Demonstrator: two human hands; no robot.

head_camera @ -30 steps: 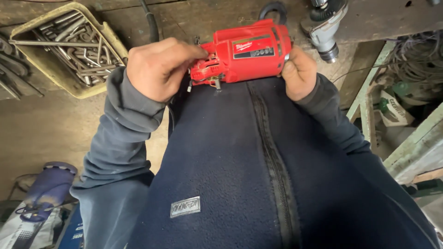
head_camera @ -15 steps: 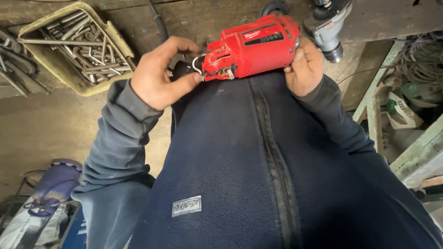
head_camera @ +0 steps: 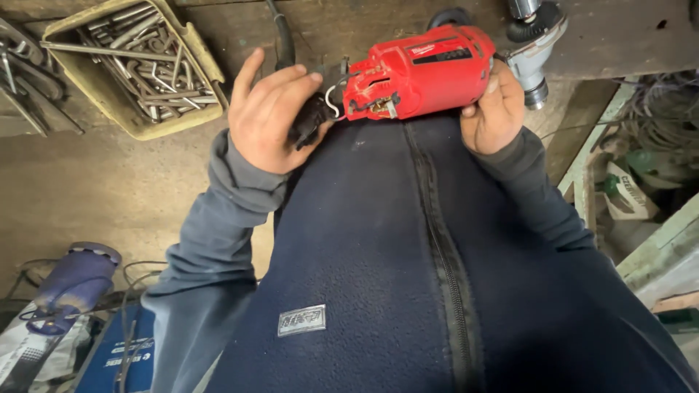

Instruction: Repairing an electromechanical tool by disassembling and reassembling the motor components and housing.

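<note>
**Red power tool body held open-ended between both hands**

The red power tool body (head_camera: 419, 73) lies crosswise in the upper middle of the frame, just above the dark fleece jacket (head_camera: 408, 255) with its zip running down the centre. The right hand (head_camera: 495, 109) is clamped on its right end, fingers wrapped round the casing. The left hand (head_camera: 273, 113) sits at the open left end — its fingers curl around a black end piece (head_camera: 309, 120) that is joined to the casing by thin white and red wires (head_camera: 333, 98). A black cable (head_camera: 280, 36) runs off toward the top edge.

On the wooden desk (head_camera: 109, 182) in the upper left stands a tan tray (head_camera: 196, 65) of hex keys. A grey metal tool head (head_camera: 535, 44) lies in the upper right — just beside the right hand. A blue tool (head_camera: 73, 280) rests in the lower left.
</note>
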